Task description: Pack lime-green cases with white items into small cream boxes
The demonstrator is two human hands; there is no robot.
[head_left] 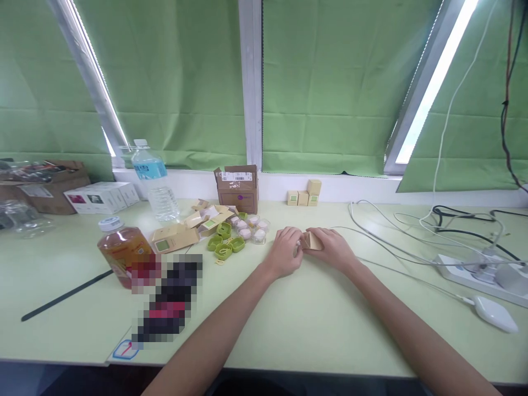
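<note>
Near the middle of the table, a small tan cardboard box (315,242) lies on its side between my hands. My right hand (333,247) wraps around it from the right. My left hand (285,253) has its fingers curled at the box's left end, where a flap seems to stand out; the fingertips are partly hidden. Just left of that hand are several clear plastic containers with pale pink-white contents (259,235). Beside them lie several green plastic cases (223,251). Opened, flattened tan cartons (175,237) are heaped farther left.
Several small tan boxes (303,198) stand stacked against the wall, right of an open brown carton (238,190). A water bottle (159,190) and a bottle of amber drink (126,250) stand at left. White cables and a power strip (462,275) occupy the right side.
</note>
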